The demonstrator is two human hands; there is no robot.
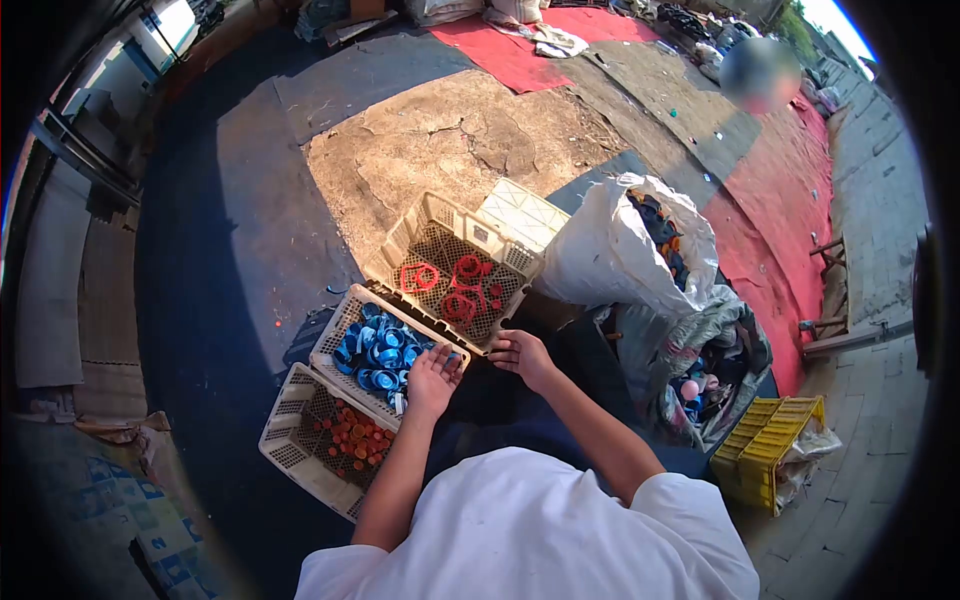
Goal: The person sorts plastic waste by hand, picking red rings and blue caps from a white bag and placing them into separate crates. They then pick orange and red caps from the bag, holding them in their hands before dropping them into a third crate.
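My left hand (434, 381) is turned palm up over the right end of a pale crate (327, 345) full of blue plastic caps (383, 345). Its fingers are stretched out and nothing shows in the palm. My right hand (521, 358) reaches in from the right, fingers extended, right by the near corner of another pale crate (398, 240). Red rings and caps (467, 290) lie scattered on that crate's mesh bottom. Nearest my left forearm, a third crate (288, 420) holds red-orange caps (358, 440).
To the right stand a white sack (590, 245) of dark and orange pieces and a grey sack (665, 375) with mixed pieces. A yellow crate (755, 440) sits near the wall. Behind the crates lies a pale lattice panel (522, 212). A blurred person (760, 75) is far back.
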